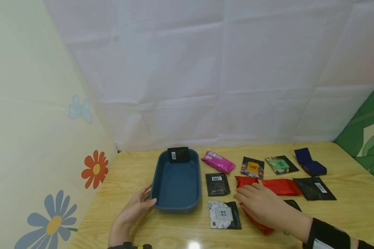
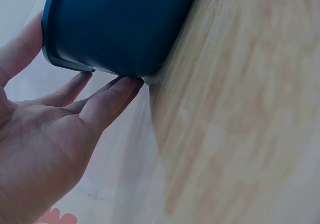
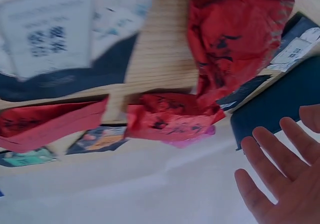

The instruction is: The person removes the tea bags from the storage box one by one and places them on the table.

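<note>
My left hand [image 1: 137, 207] grips the near left corner of a blue plastic tray [image 1: 177, 205], thumb at the rim and fingers against the outer wall [image 2: 120, 28]. A small black packet [image 1: 183, 157] leans inside its far end. Over the red packets, my right hand [image 1: 261, 205] reaches with loosely spread fingers and holds nothing in the right wrist view. One crumpled red packet [image 1: 258, 224] lies partly under that hand. Another red packet [image 1: 246, 180] shows just beyond the fingers, and a flat red packet [image 1: 282, 187] lies behind the hand.
Between tray and right hand lie a pink packet [image 1: 218, 162], a black packet [image 1: 217, 184] and a white-and-black packet [image 1: 224, 215]. Farther right are an orange-labelled packet [image 1: 252, 167], a green-labelled packet [image 1: 281, 164], a folded dark blue packet [image 1: 310, 162] and a black packet [image 1: 314, 189].
</note>
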Demonstrator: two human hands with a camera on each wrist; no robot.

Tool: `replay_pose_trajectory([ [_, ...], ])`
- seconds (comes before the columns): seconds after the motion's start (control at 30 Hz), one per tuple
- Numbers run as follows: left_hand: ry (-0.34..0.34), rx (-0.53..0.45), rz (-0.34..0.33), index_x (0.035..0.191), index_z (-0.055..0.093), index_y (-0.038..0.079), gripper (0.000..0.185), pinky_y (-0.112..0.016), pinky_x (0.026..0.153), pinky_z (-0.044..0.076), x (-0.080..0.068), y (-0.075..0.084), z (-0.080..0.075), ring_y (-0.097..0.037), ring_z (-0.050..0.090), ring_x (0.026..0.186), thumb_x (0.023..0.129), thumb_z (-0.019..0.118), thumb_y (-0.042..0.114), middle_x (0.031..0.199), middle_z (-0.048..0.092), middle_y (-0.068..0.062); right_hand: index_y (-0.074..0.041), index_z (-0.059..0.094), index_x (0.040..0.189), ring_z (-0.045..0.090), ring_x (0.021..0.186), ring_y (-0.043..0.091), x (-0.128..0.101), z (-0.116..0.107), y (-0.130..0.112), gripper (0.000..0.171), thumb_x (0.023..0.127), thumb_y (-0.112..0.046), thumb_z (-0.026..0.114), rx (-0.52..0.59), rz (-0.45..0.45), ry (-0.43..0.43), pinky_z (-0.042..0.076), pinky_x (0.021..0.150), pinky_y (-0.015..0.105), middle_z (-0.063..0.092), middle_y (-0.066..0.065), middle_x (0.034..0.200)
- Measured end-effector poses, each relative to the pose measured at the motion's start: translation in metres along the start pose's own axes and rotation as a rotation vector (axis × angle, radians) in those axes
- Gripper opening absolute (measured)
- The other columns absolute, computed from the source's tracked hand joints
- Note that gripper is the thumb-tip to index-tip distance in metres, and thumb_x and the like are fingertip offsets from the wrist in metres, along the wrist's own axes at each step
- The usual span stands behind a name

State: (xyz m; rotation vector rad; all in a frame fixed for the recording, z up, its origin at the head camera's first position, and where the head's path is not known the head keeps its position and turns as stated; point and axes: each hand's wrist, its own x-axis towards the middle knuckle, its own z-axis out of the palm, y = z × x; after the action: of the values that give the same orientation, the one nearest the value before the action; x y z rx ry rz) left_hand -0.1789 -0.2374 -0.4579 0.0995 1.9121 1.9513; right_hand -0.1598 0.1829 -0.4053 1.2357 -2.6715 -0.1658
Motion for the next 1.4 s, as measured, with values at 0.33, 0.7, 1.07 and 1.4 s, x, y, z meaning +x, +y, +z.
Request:
replay_pose_trajectory([
  [0.33, 0.009, 0.008, -0.002, 0.156, 0.013, 0.000, 0.076, -0.054, 0.114, 0.024, 0.000, 0.000, -0.001, -0.044, 0.021, 0.144, 0.098, 0.060, 0.011, 0.156, 0.019, -0.033, -0.010, 0.068, 0.118, 0.063, 0.105, 0.024, 0.034, 0.006, -0.003, 0.031, 0.091, -0.025, 0.072, -0.010, -0.040, 0.050, 0.051, 0.091, 0.046, 0.068, 0.006, 0.114],
  [0.7, 0.005, 0.008, -0.001, 0.156, 0.013, -0.001, 0.075, -0.054, 0.114, 0.024, 0.002, 0.002, 0.000, -0.045, 0.022, 0.144, 0.098, 0.059, 0.009, 0.156, 0.019, -0.033, -0.008, 0.067, 0.122, 0.064, 0.106, 0.025, 0.071, 0.005, 0.003, 0.035, 0.091, -0.024, 0.072, 0.018, -0.050, 0.147, 0.052, 0.091, 0.044, 0.067, 0.008, 0.116],
  [1.07, 0.012, 0.006, 0.004, 0.156, 0.013, -0.002, 0.074, -0.052, 0.113, 0.026, 0.001, 0.000, 0.000, -0.044, 0.023, 0.143, 0.098, 0.058, 0.007, 0.156, 0.020, -0.034, -0.006, 0.065, 0.126, 0.061, 0.114, 0.028, 0.107, 0.007, 0.008, 0.033, 0.097, -0.023, 0.063, 0.099, 0.017, 0.199, 0.048, 0.098, 0.047, 0.066, 0.011, 0.123],
  [1.4, 0.000, -0.004, 0.004, 0.156, 0.011, -0.002, 0.075, -0.052, 0.113, 0.025, 0.000, 0.001, 0.001, -0.045, 0.023, 0.143, 0.098, 0.058, 0.007, 0.156, 0.018, -0.034, -0.008, 0.064, 0.128, 0.061, 0.114, 0.025, 0.138, 0.015, 0.016, 0.032, 0.099, -0.021, 0.062, 0.164, -0.036, 0.199, 0.049, 0.096, 0.043, 0.064, 0.010, 0.125],
])
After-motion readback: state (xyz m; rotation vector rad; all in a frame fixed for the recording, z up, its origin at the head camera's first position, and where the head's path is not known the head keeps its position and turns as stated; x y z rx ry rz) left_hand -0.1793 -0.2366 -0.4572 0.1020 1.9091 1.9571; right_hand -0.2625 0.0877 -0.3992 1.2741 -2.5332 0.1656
